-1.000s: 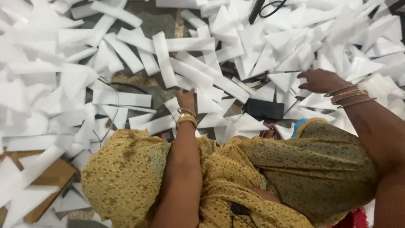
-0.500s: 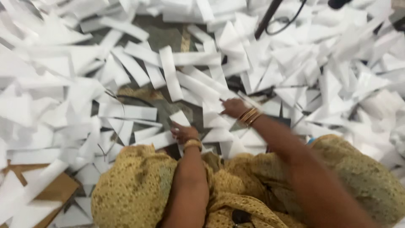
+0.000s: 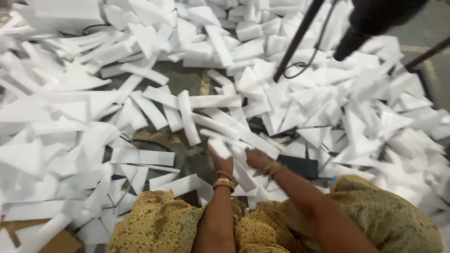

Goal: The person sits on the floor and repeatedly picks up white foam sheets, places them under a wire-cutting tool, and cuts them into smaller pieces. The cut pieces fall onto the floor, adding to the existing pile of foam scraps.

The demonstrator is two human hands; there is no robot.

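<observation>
The head camera looked down on a floor [image 3: 190, 82] heaped with white foam offcuts [image 3: 84, 107], mostly long strips and triangles. The person sat low among them, knees covered in mustard-yellow patterned cloth [image 3: 154, 225]. Both forearms reached forward, side by side. The left hand [image 3: 222, 161], gold bangles at its wrist, was closed around a short white foam piece [image 3: 219, 146] that stuck up past the fingers. The right hand [image 3: 257, 158], also bangled, lay just beside it with its fingers among the long foam strips [image 3: 243, 136] in front; motion blur hid whether it gripped any of them, so its hold could not be told. A flat black rectangular object [image 3: 300, 166] lay on the floor just to the right of the right wrist, partly under the offcuts. Farther up, a dark pole [image 3: 297, 40] slanted across the pile, a black cable [image 3: 300, 70] looped near its foot. Brown cardboard [image 3: 61, 241] showed at the lower left corner.
</observation>
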